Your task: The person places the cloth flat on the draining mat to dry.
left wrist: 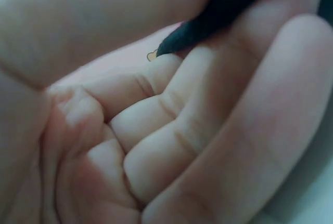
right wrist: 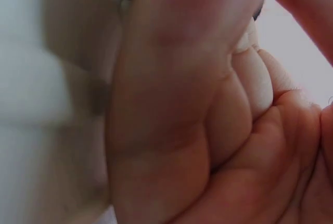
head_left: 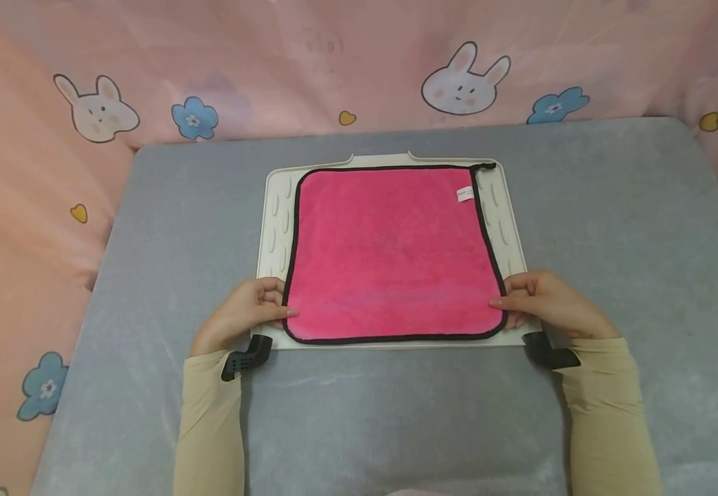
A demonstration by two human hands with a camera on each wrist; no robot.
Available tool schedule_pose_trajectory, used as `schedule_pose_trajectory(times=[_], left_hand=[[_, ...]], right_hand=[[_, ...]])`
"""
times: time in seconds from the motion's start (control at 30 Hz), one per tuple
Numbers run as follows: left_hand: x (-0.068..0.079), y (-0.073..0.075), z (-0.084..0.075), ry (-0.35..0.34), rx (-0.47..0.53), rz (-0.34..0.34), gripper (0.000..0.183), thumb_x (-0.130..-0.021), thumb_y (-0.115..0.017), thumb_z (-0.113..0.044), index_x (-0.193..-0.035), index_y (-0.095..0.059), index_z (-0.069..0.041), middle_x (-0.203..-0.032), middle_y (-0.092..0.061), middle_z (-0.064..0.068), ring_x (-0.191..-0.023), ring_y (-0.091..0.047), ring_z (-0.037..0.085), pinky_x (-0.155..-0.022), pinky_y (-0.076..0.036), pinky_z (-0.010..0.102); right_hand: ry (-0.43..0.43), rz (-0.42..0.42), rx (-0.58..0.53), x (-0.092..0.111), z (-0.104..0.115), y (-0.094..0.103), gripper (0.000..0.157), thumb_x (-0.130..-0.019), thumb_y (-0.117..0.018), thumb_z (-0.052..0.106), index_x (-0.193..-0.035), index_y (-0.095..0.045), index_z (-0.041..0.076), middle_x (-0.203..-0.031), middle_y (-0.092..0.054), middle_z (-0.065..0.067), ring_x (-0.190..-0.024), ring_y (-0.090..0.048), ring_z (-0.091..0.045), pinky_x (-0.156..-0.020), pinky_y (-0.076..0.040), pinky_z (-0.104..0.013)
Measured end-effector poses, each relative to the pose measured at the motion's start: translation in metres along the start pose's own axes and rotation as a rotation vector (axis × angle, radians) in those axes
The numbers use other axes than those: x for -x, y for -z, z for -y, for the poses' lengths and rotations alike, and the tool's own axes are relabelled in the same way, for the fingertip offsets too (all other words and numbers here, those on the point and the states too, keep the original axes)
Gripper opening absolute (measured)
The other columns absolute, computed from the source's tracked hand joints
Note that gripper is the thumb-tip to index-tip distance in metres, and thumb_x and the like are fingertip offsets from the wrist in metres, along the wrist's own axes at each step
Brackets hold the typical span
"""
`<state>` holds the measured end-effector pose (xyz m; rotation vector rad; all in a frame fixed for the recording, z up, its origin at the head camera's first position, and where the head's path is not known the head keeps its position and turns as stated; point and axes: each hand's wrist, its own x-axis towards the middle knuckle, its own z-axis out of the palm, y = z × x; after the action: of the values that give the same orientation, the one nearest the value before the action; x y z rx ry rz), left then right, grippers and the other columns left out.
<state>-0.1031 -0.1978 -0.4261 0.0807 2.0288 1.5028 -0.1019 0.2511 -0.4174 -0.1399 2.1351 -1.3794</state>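
Observation:
A pink cloth (head_left: 390, 255) with a black border lies spread flat over a white board (head_left: 275, 224) with raised oval ridges. My left hand (head_left: 253, 306) pinches the cloth's near left edge, thumb on top and the other fingers curled beneath. At the near right edge my right hand (head_left: 535, 300) pinches the cloth in the same way. In the left wrist view the dark border (left wrist: 208, 26) runs between thumb and curled fingers. The right wrist view is filled by the curled fingers (right wrist: 166, 104), and the cloth is mostly hidden there. A small white tag (head_left: 465, 194) sits near the far right corner.
The board rests on a grey covered table (head_left: 396, 413). Behind and to the left hangs a pink curtain (head_left: 260, 55) printed with rabbits, flowers and hearts. A black wrist mount (head_left: 247, 357) is on the left wrist, and another black mount (head_left: 548, 353) is on the right.

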Motion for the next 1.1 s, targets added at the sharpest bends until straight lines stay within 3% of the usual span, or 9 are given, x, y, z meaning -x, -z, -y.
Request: schedule_pose_trajectory(times=[0.5,0.77,1.1], left_hand=[[0.0012,0.0001,-0.0013,-0.012,0.005,0.024,0.018,-0.083,-0.069,-0.001,-0.083,-0.051,0.002,-0.070,-0.063,0.004,-0.060,-0.061,0.010,-0.064,-0.054,0.026],[0.0014,0.0023,0.0020,-0.032,0.013,0.002,0.018,-0.082,-0.069,0.001,-0.087,-0.052,0.006,-0.071,-0.063,0.004,-0.062,-0.062,0.010,-0.064,-0.054,0.026],[0.0011,0.0019,0.0017,-0.019,0.006,0.020,0.018,-0.083,-0.068,0.000,-0.085,-0.051,0.005,-0.071,-0.064,0.003,-0.061,-0.062,0.010,-0.064,-0.054,0.025]], right_hand=[[-0.035,0.028,-0.024,0.0020,0.0016,0.0013,0.026,-0.089,-0.065,0.010,-0.074,-0.053,-0.008,-0.062,-0.064,-0.009,-0.061,-0.065,-0.018,-0.060,-0.055,-0.031],[0.006,0.000,-0.015,0.0024,-0.0021,0.0033,0.020,-0.090,-0.063,0.006,-0.080,-0.058,-0.010,-0.065,-0.067,-0.008,-0.060,-0.064,-0.015,-0.058,-0.054,-0.029],[-0.066,0.013,0.005,0.0019,0.0010,0.0035,0.024,-0.091,-0.063,0.014,-0.081,-0.059,-0.007,-0.069,-0.067,-0.011,-0.062,-0.065,-0.018,-0.060,-0.055,-0.031]])
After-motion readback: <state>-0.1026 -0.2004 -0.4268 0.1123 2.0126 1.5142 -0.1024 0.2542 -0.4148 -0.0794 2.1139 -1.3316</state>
